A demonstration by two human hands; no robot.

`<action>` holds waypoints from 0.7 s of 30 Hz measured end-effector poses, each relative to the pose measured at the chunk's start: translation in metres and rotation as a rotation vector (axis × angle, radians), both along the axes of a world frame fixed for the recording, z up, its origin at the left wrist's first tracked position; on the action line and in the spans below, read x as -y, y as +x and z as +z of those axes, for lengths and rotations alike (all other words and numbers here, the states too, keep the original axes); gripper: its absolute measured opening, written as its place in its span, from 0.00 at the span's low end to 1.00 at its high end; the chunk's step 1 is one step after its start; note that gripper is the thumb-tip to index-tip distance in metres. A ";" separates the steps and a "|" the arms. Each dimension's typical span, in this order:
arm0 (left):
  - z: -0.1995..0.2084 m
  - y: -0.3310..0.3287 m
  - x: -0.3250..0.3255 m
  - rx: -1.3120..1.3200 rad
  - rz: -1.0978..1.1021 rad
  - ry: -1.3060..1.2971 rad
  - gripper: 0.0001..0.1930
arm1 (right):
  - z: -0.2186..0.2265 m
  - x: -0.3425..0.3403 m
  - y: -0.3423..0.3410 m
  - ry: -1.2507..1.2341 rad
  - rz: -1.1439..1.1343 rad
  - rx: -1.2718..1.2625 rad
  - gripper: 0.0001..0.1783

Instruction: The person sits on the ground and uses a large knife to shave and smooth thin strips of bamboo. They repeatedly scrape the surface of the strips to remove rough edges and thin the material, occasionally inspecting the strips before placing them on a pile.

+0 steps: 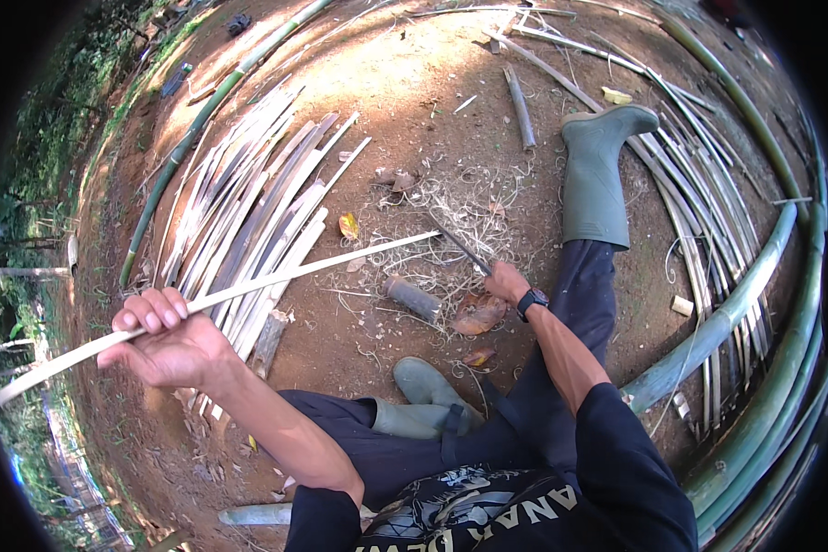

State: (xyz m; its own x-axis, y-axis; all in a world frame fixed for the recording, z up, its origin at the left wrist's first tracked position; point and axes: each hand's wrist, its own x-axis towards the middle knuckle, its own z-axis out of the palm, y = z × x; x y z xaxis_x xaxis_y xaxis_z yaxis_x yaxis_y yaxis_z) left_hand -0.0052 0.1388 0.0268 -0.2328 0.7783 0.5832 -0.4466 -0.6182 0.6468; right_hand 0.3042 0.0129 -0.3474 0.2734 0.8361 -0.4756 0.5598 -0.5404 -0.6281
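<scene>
Here, pale strip: slanted across the view at the person's left and front, passing above a pile of split strips; its near end was lost at the dark lens rim, so its full length could not be read.
Left hand: gripped the strip, fingers together and curled over it, thumb lying below.
Right hand: fingers clamped around a dark-bladed knife, the handle mostly hidden in the fist; a wristwatch circled the wrist.
Meeting point: the blade lay at the strip's far end; whether they touched could not be told.
Ground: pale curled shavings formed a tangle too fine to separate, with a short bamboo piece just beside.
Boots: the right boot pointed away; the left boot showed only partly.
Right margin: thick bamboo poles were cut off by the rim.
</scene>
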 end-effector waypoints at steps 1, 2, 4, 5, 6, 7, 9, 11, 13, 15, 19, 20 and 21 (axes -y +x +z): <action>0.000 -0.001 -0.002 0.027 0.061 -0.017 0.26 | 0.009 0.003 -0.004 0.025 -0.027 -0.004 0.17; -0.002 -0.001 -0.005 0.055 0.119 -0.039 0.25 | 0.014 0.008 -0.010 0.056 -0.071 0.021 0.17; -0.007 -0.003 -0.009 0.075 0.078 -0.042 0.24 | 0.025 0.015 -0.021 0.120 -0.151 0.067 0.17; -0.008 -0.004 -0.009 0.053 0.022 -0.025 0.24 | 0.029 0.014 -0.022 0.164 -0.060 0.065 0.18; -0.007 -0.004 -0.008 0.031 -0.034 -0.007 0.25 | 0.034 0.011 -0.024 0.194 -0.021 0.069 0.18; -0.008 -0.001 -0.007 0.033 0.019 -0.015 0.25 | 0.053 0.004 -0.034 0.219 0.027 0.069 0.18; -0.005 0.004 -0.003 0.023 0.082 -0.019 0.26 | 0.095 -0.010 -0.058 0.295 0.123 0.053 0.18; -0.004 0.006 0.000 0.018 0.095 -0.017 0.26 | 0.126 -0.021 -0.077 0.396 0.209 0.027 0.18; -0.004 0.007 0.000 0.013 0.125 -0.008 0.27 | 0.119 -0.027 -0.077 0.369 0.209 -0.033 0.18; -0.005 0.005 -0.003 0.032 0.133 -0.027 0.27 | 0.084 -0.025 -0.070 0.367 0.182 0.026 0.20; -0.011 0.002 -0.011 0.067 0.148 -0.050 0.27 | 0.004 -0.006 -0.009 0.038 0.050 0.163 0.25; -0.012 -0.001 -0.012 0.075 0.163 -0.059 0.27 | 0.005 -0.007 -0.006 0.059 0.099 0.171 0.25; -0.010 -0.004 -0.013 0.056 0.166 -0.041 0.27 | 0.004 -0.014 -0.008 0.114 0.135 0.196 0.25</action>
State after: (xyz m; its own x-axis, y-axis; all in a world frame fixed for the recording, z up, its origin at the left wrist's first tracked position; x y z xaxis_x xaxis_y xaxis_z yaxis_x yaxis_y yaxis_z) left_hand -0.0087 0.1521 0.0168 -0.3917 0.7493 0.5340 -0.3767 -0.6601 0.6499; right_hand 0.2958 0.0271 -0.3437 0.2333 0.9164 -0.3253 0.7394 -0.3845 -0.5527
